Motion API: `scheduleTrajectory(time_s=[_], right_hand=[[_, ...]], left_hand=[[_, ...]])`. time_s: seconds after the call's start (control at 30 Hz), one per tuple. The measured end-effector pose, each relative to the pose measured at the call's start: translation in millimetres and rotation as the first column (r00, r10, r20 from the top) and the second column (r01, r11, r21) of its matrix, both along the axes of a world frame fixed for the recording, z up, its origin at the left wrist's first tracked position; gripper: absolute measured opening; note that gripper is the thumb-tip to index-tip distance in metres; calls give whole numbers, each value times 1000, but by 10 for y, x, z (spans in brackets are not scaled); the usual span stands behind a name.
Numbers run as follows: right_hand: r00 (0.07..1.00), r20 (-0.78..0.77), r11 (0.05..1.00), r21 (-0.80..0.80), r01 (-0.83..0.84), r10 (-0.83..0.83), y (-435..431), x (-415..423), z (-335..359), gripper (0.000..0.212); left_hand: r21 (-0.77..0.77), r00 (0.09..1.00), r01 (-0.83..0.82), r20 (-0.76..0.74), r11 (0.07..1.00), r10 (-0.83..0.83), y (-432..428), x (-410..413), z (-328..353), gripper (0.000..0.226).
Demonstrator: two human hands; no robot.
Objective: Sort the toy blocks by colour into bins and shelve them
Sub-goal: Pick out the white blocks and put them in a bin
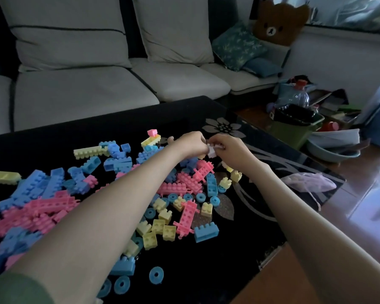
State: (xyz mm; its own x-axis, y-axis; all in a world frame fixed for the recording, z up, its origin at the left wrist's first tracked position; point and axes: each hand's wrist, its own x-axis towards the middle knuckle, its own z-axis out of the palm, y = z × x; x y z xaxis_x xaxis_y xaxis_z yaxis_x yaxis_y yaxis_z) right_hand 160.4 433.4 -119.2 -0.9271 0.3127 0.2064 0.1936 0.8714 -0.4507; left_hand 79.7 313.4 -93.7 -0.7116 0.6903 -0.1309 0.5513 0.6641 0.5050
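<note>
Pink, blue and pale yellow toy blocks (184,187) lie scattered over a black glass table (206,270), with several blue ring pieces (156,274) among them. My left hand (190,142) and my right hand (230,149) meet over the far side of the pile. Together they pinch a small white block (211,151) between their fingertips, held just above the table. A stack of yellow, blue and pink blocks (151,139) stands to the left of my left hand.
A grey sofa (86,91) runs behind the table. A sheer pink pouch (309,183) lies near the table's right edge. On the floor to the right stand a green bin (294,130), a plastic bottle (299,95) and a basin (331,150).
</note>
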Motion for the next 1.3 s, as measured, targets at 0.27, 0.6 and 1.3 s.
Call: scheduleTrajectory(time_s=[0.27, 0.6, 1.3], right_hand=[[986, -159, 998, -37, -59, 53, -407, 116, 570, 25], [932, -198, 945, -62, -320, 303, -1833, 564, 1102, 27], [543, -47, 537, -102, -838, 838, -5042, 859, 575, 41]], left_hand=[[288, 941, -23, 330, 957, -77, -559, 95, 578, 51], [505, 803, -314, 593, 804, -58, -2092, 773, 940, 20], [15, 594, -804, -33, 594, 804, -5928, 1982, 409, 22]])
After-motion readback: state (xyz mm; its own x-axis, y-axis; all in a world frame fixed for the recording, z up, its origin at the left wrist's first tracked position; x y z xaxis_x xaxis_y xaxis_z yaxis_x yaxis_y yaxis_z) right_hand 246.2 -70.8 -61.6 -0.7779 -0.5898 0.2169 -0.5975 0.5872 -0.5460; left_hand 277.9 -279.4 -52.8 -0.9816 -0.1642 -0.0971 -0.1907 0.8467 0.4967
